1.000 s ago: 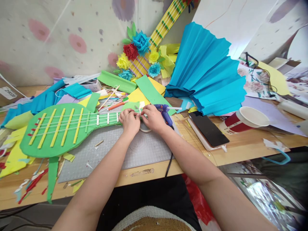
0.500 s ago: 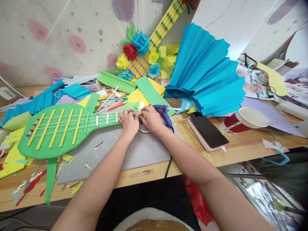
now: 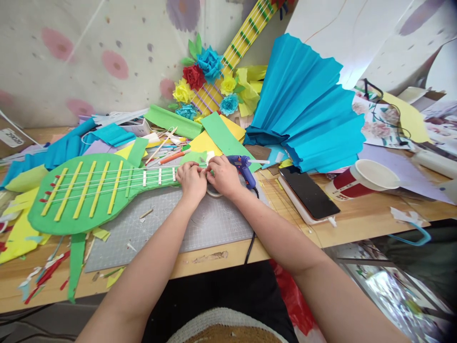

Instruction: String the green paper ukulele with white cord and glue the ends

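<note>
A green paper-covered model lute (image 3: 87, 205) lies on its back across the left of the table, with yellow strips on its body, white frets along the neck and white strings running lengthwise. My left hand (image 3: 192, 181) grips the far right end of the neck, fingers bent over it. Close against it, my right hand (image 3: 224, 177) has its fingertips pinched together at the neck's tip. Whatever sits between those fingertips is hidden. A roll of tape (image 3: 214, 194) partly shows below my hands. Just right of my right hand lies a blue glue gun (image 3: 246, 172).
Under the neck lies a grey cutting mat (image 3: 210, 224). Pleated blue crepe paper (image 3: 307, 105) stands behind, near a yellow flowered lute (image 3: 235, 52). A phone (image 3: 309, 191) and a paper cup (image 3: 360, 180) are at the right. Paper scraps (image 3: 46, 276) litter the left edge.
My right fingers have shifted very slightly at the neck's tip. My left hand and the lute stay essentially where they were.
</note>
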A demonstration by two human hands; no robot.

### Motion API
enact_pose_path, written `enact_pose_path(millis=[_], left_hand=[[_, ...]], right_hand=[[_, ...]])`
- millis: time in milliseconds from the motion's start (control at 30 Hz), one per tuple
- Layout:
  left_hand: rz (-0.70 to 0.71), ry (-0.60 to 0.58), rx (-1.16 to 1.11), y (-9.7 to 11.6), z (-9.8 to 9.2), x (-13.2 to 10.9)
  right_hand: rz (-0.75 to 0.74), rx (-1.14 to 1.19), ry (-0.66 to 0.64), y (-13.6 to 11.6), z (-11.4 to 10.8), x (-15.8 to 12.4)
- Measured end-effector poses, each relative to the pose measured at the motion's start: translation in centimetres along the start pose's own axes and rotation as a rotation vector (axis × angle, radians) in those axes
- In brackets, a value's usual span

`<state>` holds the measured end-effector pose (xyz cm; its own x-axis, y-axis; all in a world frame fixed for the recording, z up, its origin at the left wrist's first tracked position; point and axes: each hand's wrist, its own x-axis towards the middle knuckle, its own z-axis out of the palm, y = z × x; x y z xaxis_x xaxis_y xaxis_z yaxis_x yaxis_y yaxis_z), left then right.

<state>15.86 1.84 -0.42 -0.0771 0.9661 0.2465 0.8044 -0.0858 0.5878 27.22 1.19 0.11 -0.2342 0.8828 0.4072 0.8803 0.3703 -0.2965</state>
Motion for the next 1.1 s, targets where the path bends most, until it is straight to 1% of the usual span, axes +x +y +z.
enact_pose_path(millis=[267,400,600,700,800,867,1000,1100], left_hand=[[0.000,0.006,0.007,0.0,0.1,-0.1],[-0.001,0.008,0.001,0.0,0.1,-0.1],[0.001,0.002,0.008,0.1,0.0,-0.2],[0.004,0.005,0.013,0.1,0.0,-0.2],[0.010,0.015,0.022,0.1,0.1,-0.3],[0.014,0.018,0.024,0.1,0.1,-0.3],[0.024,0.026,0.020,0.0,0.1,-0.3],[0.036,0.040,0.017,-0.1,0.3,-0.2]], right_hand=[[0.055,0.025,0.095,0.6,-0.8,-0.2],[0.026,0.048,0.062,0.7,-1.0,-0.5],[0.023,0.034,0.031,0.4,-0.3,-0.4],[0.055,0.022,0.071,0.3,-0.4,-0.1],[0.126,0.047,0.118,0.4,-0.8,0.0],[0.135,0.090,0.089,0.4,-1.1,-0.2],[0.077,0.177,-0.033,0.4,-1.1,-0.6],[0.091,0.200,-0.059,0.6,-0.8,-0.5]])
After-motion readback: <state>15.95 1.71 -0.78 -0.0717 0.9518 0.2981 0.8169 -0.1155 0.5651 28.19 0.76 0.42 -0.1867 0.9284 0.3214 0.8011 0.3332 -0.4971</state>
